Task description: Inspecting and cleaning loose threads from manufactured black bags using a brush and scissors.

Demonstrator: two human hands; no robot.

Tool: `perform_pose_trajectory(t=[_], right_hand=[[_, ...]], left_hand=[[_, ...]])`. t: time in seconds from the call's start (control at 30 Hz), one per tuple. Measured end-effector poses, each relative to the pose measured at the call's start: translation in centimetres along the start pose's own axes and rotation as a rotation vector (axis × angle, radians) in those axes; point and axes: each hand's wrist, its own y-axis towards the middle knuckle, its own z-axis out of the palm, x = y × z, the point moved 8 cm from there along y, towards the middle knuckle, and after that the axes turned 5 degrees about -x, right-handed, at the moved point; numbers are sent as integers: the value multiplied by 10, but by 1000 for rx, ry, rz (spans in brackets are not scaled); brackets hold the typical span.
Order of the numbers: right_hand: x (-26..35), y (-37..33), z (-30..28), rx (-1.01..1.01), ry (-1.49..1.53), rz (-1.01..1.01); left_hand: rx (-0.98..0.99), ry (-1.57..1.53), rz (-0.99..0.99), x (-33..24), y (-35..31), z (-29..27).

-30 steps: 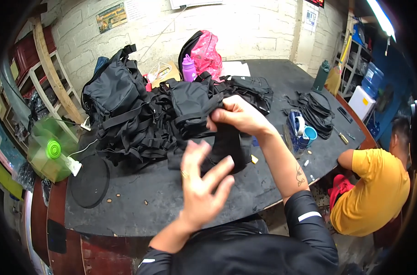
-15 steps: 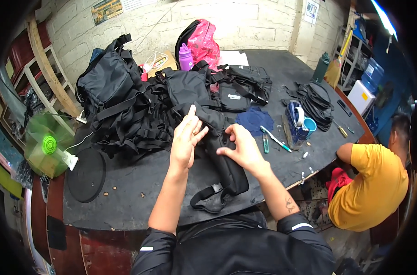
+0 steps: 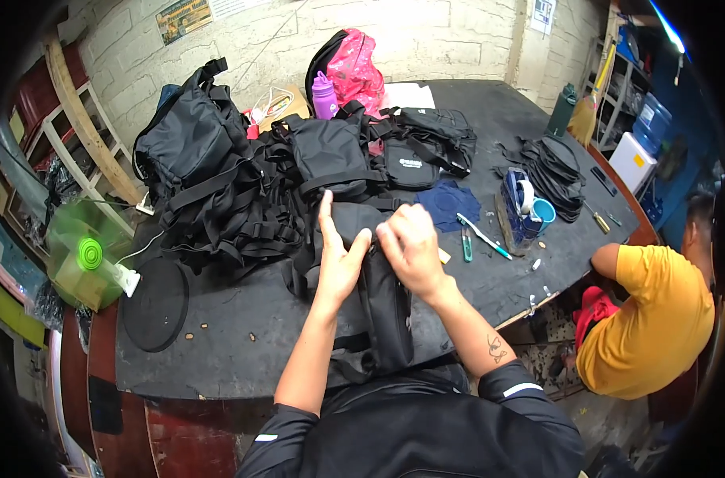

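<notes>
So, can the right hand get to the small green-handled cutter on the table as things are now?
Probably yes. The green-handled cutter lies on bare table just right of the right hand, nothing between them. But that hand now grips the black pouch and would need to let go.

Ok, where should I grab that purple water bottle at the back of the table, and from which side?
Grip the purple water bottle around its upright body just below the cap, coming from the front left. The pink backpack crowds its right side and black bags lie in front, so reach over those.
</notes>
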Motion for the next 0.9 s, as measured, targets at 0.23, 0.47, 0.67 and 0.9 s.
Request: perform_pose_trajectory(t=[0.23,0.47,0.67,0.9], right_hand=[[-164,-61,35,76,543,797],[-134,-156,75,413,1541,1450],[-124,-163,69,378,1426,1419],[-82,-78,41,108,1075,902]], left_hand=[[23,-363,-59,7,-8,-10],[26,-539,-160,46,-7,-43],[-432,789,64,42,0,-111],[417,1070,729,-26,-30,57]])
